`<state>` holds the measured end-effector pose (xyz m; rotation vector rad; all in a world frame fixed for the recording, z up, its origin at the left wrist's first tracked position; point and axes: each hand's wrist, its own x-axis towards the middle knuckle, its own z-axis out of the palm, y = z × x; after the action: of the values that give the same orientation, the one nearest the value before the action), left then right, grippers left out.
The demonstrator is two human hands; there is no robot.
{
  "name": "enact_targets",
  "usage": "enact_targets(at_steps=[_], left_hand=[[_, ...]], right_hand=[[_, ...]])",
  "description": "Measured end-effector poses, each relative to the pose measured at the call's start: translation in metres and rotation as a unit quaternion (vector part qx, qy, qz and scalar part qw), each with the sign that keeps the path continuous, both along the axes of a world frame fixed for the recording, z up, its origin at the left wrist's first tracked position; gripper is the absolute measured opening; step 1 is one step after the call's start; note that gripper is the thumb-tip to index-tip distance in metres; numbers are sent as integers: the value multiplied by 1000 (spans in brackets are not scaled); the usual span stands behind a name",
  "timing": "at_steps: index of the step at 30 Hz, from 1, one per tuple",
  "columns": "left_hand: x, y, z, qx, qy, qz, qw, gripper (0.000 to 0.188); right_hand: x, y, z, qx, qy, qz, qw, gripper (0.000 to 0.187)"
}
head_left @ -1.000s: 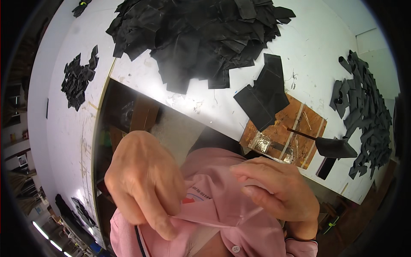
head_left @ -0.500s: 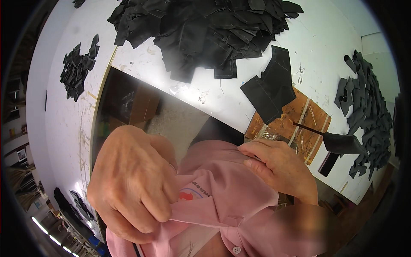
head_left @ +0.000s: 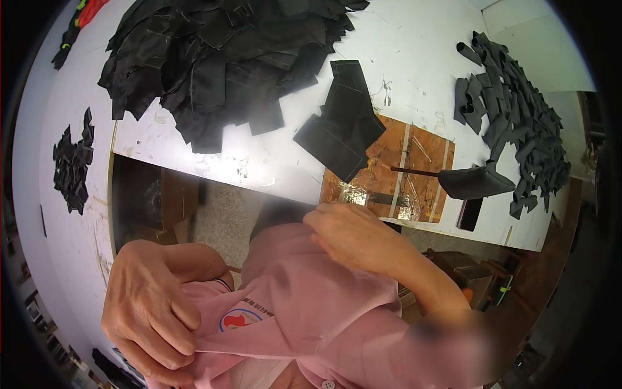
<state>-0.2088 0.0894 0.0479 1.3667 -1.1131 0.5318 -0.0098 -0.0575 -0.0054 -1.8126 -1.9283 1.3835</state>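
My left hand (head_left: 150,318) is closed on the edge of the pink shirt (head_left: 285,253) I wear, near the collar, pulling the cloth taut to the left. My right hand (head_left: 353,236) lies across the front of my body, just before the table edge, its fingers curled in beside the shirt. Whatever those fingers may hold is hidden. Beyond it, two or so black fabric pieces (head_left: 343,123) overlap partly on a worn wooden board (head_left: 382,188). A tool with a thin brown shaft and a dark cloth-covered end (head_left: 476,183) rests across the board's right side.
A big heap of black fabric pieces (head_left: 214,58) covers the far part of the white table (head_left: 259,165). A pile of dark grey strips (head_left: 518,129) lies right, a small black pile (head_left: 71,168) left. A phone (head_left: 470,214) sits near the right edge. Below stands a cardboard box (head_left: 178,198).
The view has swung right, so the table things shift left. My left hand appears lower, still gripping the shirt; more of my right forearm shows.
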Motion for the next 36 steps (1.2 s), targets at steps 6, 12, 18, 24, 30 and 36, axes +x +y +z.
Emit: enact_targets(at_steps=[6,12,18,24,30,36], left_hand=[[-7,5,4,39,6,-56,998,16],[7,0,9,-26,-1,-67,997,16],[-17,11,16,-63,-38,5,997,13],[-22,11,20,-109,-54,56,991,10],[-15,8,21,-134,-93,115,980,14],[18,10,11,-186,-237,219,928,18]], right_hand=[[-3,2,-7,-22,-14,10,1000,13],[4,-4,-5,13,-33,-27,999,20],[-1,6,6,20,-31,11,999,21],[-14,17,15,34,-39,23,998,21],[-23,18,20,27,3,26,999,19],[-19,13,53,-30,191,13,981,17]])
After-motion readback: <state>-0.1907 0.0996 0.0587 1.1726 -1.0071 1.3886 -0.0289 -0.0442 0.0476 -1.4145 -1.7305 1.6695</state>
